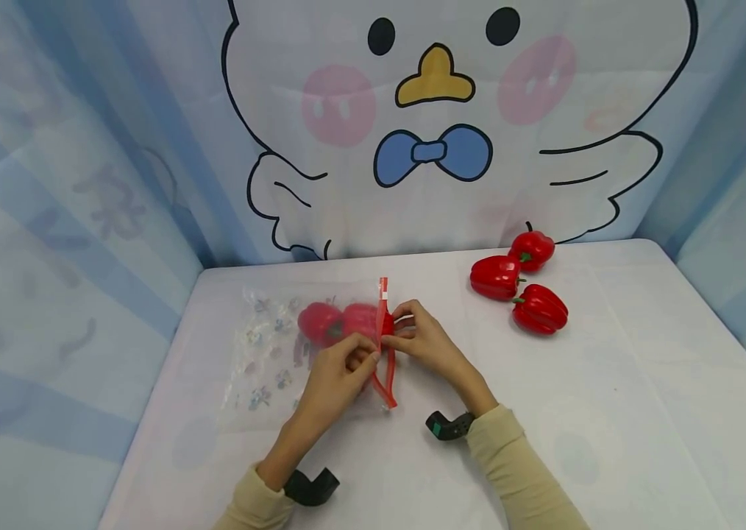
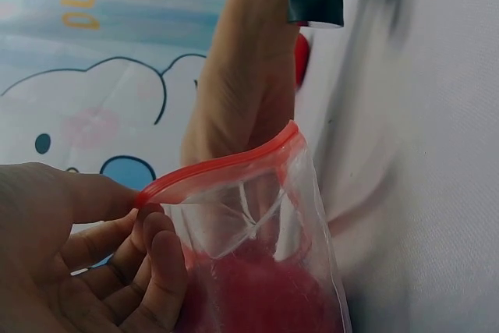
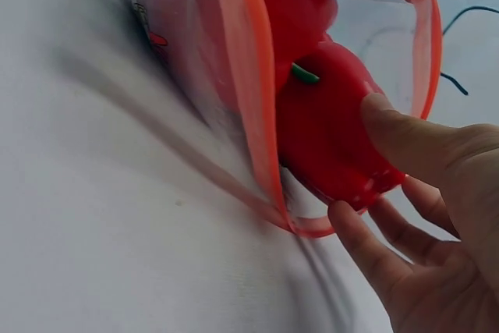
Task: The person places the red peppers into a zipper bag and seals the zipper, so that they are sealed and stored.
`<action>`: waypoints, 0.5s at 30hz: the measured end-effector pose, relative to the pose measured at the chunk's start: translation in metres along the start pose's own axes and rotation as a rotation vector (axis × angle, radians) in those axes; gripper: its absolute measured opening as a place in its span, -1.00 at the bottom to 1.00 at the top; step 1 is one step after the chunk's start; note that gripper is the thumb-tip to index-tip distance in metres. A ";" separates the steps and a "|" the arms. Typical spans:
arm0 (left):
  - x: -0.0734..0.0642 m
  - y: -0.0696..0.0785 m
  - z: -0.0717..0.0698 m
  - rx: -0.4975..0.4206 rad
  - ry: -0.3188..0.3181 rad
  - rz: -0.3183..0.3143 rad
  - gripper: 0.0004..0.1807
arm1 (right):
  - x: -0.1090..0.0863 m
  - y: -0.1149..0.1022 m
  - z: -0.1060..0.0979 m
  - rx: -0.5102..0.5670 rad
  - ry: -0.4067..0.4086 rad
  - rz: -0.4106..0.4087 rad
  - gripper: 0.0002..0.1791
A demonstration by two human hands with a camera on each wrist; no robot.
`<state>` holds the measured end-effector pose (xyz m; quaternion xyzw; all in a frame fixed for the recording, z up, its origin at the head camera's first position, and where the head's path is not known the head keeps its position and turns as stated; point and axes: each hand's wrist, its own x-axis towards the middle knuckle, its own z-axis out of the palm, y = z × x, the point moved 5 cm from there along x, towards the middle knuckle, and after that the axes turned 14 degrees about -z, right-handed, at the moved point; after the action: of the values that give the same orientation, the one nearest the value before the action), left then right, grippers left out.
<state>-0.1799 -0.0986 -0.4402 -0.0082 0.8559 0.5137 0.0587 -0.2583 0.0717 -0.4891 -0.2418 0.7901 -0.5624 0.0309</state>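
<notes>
White tabletop [image 1: 611, 419] on my feed: left hand [image 1: 340, 372] pinches the bag [image 1: 267, 368] by its red rim [image 3: 261, 107], right hand [image 1: 431, 343] grips a pepper [image 3: 331, 130] there; I'd hold that rim wide.

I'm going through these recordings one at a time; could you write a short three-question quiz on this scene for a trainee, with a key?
1. What is the left hand pinching?
2. True or false: the right hand is touching nothing.
3. How many loose peppers lie on the table to the right of the clear bag, away from both hands?

Key:
1. The red edge of the bag.
2. False; its thumb rests on the pepper at the bag's opening.
3. Three.
</notes>
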 end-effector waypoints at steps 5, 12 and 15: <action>0.001 -0.001 0.000 0.007 0.008 0.023 -0.93 | 0.001 0.001 0.004 0.000 0.007 -0.029 -0.56; 0.001 -0.001 0.000 0.013 0.004 0.025 -0.93 | 0.001 -0.001 0.001 -0.026 0.002 -0.052 -0.62; 0.001 -0.001 -0.001 0.011 0.010 0.025 -0.95 | 0.000 -0.002 -0.001 -0.039 -0.005 -0.081 -0.63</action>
<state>-0.1812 -0.0994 -0.4408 0.0005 0.8590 0.5097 0.0481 -0.2578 0.0716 -0.4868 -0.2755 0.7905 -0.5470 0.0054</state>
